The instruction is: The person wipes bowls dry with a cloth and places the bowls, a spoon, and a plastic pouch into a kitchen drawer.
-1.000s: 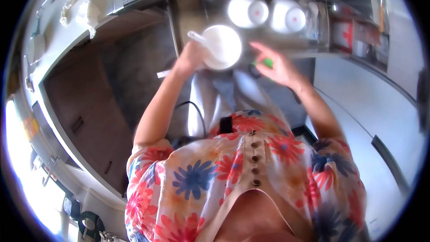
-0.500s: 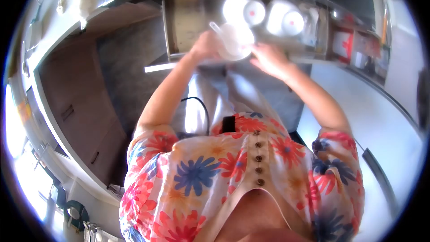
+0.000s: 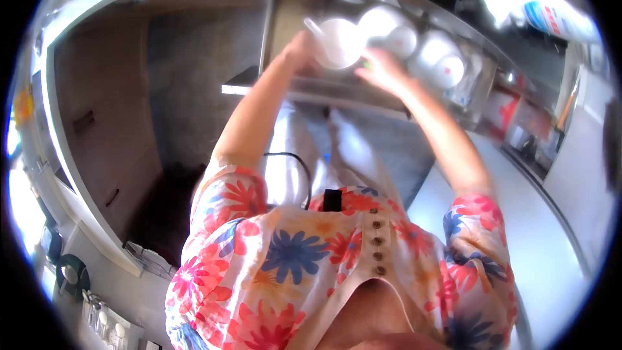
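My left hand is closed on the left side of a white bowl, held above an open drawer. A white spoon leans in the bowl, its handle sticking up past the rim near my left fingers. At the bowl's right edge is my right hand, fingers apart; blur hides whether they touch the rim. A small green spot shows by its fingertips. Stacked white dishes with a smaller bowl lie in the drawer, and beside them more white dishes.
A second compartment at the right holds red and white items. On the dark counter at the upper right lies a white bottle with a blue and red label. Brown cabinets stand at the left, and a black cable hangs by my waist.
The view has turned, so the drawer and dishes sit further right. Both hands and the bowl have shifted slightly upward in view. The white bottle has come into sight.
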Available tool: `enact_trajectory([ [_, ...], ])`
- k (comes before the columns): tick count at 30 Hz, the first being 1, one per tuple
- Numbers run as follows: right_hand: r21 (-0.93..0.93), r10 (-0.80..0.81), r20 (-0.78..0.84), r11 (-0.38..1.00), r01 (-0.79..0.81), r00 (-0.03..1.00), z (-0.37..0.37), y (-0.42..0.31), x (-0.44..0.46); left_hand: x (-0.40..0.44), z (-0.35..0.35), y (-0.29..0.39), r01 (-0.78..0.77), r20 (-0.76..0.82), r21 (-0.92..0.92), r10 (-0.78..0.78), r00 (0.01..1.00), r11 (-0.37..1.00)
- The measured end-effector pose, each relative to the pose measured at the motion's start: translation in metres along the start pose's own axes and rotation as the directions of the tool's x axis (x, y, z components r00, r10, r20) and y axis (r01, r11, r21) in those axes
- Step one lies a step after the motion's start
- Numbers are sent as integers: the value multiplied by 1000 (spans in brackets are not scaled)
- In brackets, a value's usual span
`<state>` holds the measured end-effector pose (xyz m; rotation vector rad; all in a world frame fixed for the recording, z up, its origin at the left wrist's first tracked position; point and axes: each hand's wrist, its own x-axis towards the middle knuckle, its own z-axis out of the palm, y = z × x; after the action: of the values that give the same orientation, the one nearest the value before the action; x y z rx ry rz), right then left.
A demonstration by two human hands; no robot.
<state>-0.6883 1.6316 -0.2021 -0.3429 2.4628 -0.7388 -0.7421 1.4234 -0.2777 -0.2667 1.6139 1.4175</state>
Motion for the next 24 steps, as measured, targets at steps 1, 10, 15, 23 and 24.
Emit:
enact_trajectory([
  [1, 192, 53, -56, 980, -42, 997, 4, 6, 2, 14, -6, -12, -6, -38, 17, 6, 999, 1000],
  [10, 718, 380, 267, 534, -446, 886, -2, 3, 31, 52, -15, -23, 83, -57, -14, -84, 995, 996],
  [15, 753, 365, 274, 494, -435, 890, 10, -9, 47, 50, -21, -11, 109, 67, 123, -118, 991, 986],
  [23, 537, 611, -21, 675, -507, 791, 74, 41, 88, 63, -27, -13, 165, -207, 279, -108, 972, 946],
  [24, 395, 576, -99, 771, -499, 811, 70, 38, 92, 67, -24, -12, 174, -282, 342, -76, 957, 923],
])
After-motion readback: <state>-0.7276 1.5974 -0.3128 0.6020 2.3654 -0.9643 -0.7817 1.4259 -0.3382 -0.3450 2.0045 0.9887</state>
